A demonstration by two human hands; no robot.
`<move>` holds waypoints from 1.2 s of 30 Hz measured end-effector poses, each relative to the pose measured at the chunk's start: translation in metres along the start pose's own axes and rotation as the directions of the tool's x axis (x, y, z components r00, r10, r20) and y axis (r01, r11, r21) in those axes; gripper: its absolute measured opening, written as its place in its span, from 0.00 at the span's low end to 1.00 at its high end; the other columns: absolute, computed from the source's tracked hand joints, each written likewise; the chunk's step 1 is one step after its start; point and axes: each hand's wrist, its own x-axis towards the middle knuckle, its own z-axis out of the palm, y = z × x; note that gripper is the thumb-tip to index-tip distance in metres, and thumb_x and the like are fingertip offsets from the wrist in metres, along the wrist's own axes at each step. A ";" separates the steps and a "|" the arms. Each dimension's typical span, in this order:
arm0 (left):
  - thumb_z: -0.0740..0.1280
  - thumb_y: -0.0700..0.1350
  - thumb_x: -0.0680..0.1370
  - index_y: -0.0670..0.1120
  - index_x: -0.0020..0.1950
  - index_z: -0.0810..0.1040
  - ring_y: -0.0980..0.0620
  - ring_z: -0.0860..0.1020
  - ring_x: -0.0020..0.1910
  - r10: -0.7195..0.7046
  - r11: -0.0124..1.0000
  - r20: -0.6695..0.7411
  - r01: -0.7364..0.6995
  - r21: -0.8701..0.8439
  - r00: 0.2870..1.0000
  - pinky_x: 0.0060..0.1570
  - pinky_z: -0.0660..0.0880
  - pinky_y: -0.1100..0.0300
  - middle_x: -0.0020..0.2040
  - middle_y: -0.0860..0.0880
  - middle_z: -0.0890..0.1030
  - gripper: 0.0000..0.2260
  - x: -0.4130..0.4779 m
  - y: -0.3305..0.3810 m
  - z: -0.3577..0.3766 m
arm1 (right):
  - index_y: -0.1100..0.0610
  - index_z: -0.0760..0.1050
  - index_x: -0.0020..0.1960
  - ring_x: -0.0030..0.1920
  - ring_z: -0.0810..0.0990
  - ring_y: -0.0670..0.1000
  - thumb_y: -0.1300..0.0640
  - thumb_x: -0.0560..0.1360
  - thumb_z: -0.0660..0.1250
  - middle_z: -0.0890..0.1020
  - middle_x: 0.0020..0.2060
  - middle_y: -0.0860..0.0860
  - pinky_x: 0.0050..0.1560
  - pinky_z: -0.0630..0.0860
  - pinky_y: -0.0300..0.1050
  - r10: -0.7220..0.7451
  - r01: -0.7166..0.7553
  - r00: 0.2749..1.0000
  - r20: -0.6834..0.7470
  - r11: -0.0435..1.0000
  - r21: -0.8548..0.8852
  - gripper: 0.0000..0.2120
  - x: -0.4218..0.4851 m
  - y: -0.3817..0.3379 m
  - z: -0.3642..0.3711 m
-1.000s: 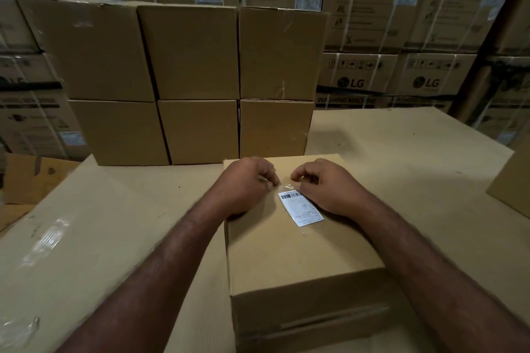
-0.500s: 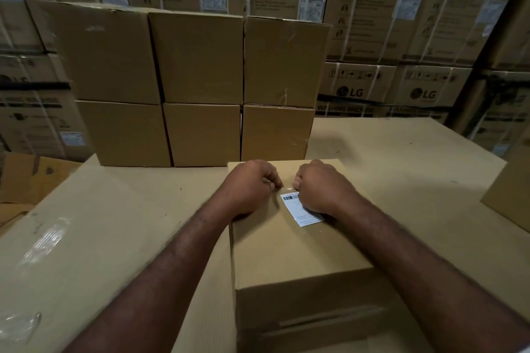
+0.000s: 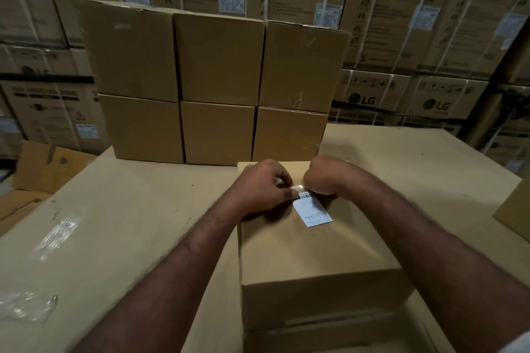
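Clear strip (image 3: 297, 188) at the label's (image 3: 314, 210) far end is pinched by fingers of the left hand (image 3: 263, 188). Right hand (image 3: 322, 178) is curled beside it, hold indeterminable. A creased, skewed label is risked by uneven pulling.

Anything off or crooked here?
The label sits crooked on the box, its edges slanted against the box's. The left hand pinches its top end, the right hand beside it. A crumpled scrap of clear plastic lies on the table, near left.

The near box (image 3: 309, 252) is matt brown cardboard, its label (image 3: 314, 210) smooth white paper with a glossy clear film (image 3: 296, 188) at the far end. The counter (image 3: 129, 223) is scuffed matt cardboard, with shiny clear tape (image 3: 57, 226) and crinkled plastic (image 3: 25, 305) on the left.
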 end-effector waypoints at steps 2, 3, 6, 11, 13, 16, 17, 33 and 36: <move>0.75 0.53 0.74 0.49 0.54 0.84 0.51 0.77 0.59 0.017 0.999 0.019 -0.018 0.036 1.000 0.65 0.72 0.50 0.58 0.52 0.80 0.13 0.000 0.003 0.000 | 0.60 0.72 0.40 0.35 0.77 0.52 0.61 0.80 0.60 0.76 0.38 0.55 0.34 0.75 0.44 0.015 -0.015 1.000 0.012 1.000 0.027 0.10 -0.002 0.000 -0.003; 0.75 0.54 0.74 0.48 0.55 0.84 0.51 0.76 0.60 0.025 0.998 0.027 -0.027 0.050 0.999 0.67 0.70 0.49 0.59 0.51 0.80 0.14 0.000 0.005 0.000 | 0.60 0.73 0.42 0.36 0.79 0.53 0.61 0.80 0.60 0.78 0.38 0.56 0.36 0.78 0.45 0.019 -0.020 1.000 0.020 0.999 0.048 0.09 -0.002 0.000 -0.005; 0.74 0.54 0.76 0.48 0.60 0.83 0.51 0.74 0.63 0.034 0.997 0.046 -0.037 0.068 0.998 0.69 0.67 0.47 0.62 0.51 0.79 0.16 0.000 0.008 0.000 | 0.63 0.76 0.51 0.37 0.81 0.53 0.60 0.80 0.62 0.79 0.40 0.56 0.33 0.79 0.44 0.031 -0.035 0.999 0.030 0.990 0.134 0.07 -0.002 0.003 -0.009; 0.73 0.52 0.76 0.49 0.59 0.83 0.51 0.74 0.62 0.041 0.998 0.051 -0.044 0.044 0.998 0.69 0.67 0.48 0.62 0.52 0.79 0.14 0.002 0.007 0.002 | 0.64 0.78 0.53 0.42 0.84 0.58 0.59 0.80 0.64 0.82 0.44 0.60 0.41 0.84 0.51 0.006 -0.020 0.999 0.053 0.962 0.274 0.08 -0.003 0.011 -0.010; 0.74 0.53 0.75 0.50 0.54 0.84 0.51 0.77 0.59 0.011 1.000 0.050 -0.011 -0.010 0.999 0.67 0.69 0.47 0.59 0.52 0.81 0.11 0.003 0.005 0.003 | 0.62 0.79 0.52 0.46 0.84 0.58 0.57 0.80 0.65 0.83 0.45 0.59 0.47 0.83 0.52 -0.015 0.000 0.999 0.045 0.953 0.302 0.09 -0.007 0.014 -0.010; 0.74 0.54 0.71 0.50 0.43 0.83 0.51 0.82 0.44 -0.021 0.981 0.087 0.038 -0.192 0.996 0.55 0.78 0.49 0.46 0.50 0.85 0.08 0.004 0.000 0.002 | 0.59 0.78 0.47 0.38 0.79 0.55 0.58 0.81 0.64 0.81 0.39 0.57 0.41 0.77 0.47 -0.075 0.057 0.997 0.022 0.888 0.457 0.07 -0.014 0.019 -0.009; 0.74 0.53 0.72 0.49 0.42 0.82 0.52 0.80 0.36 -0.019 0.966 0.108 0.046 -0.253 0.994 0.46 0.79 0.52 0.40 0.49 0.85 0.08 0.003 -0.001 0.002 | 0.57 0.78 0.45 0.37 0.78 0.54 0.58 0.81 0.64 0.81 0.39 0.56 0.40 0.75 0.47 -0.093 0.076 0.996 0.009 0.858 0.508 0.07 -0.016 0.021 -0.008; 0.67 0.47 0.82 0.43 0.51 0.81 0.52 0.81 0.45 -0.250 0.572 -0.069 0.089 -0.816 0.966 0.37 0.72 0.64 0.47 0.45 0.85 0.09 0.021 0.011 -0.015 | 0.56 0.79 0.51 0.42 0.82 0.52 0.57 0.80 0.66 0.84 0.41 0.55 0.44 0.80 0.44 0.020 0.288 0.939 -0.344 0.502 0.816 0.04 -0.075 0.075 0.042; 0.64 0.49 0.83 0.42 0.53 0.79 0.53 0.79 0.45 -0.310 0.659 -0.229 0.035 -0.752 0.923 0.40 0.73 0.61 0.48 0.47 0.83 0.11 0.042 0.017 -0.005 | 0.48 0.79 0.47 0.43 0.79 0.44 0.53 0.75 0.73 0.81 0.43 0.47 0.42 0.77 0.38 -0.141 0.284 0.945 -0.294 0.798 0.532 0.03 -0.083 0.077 0.042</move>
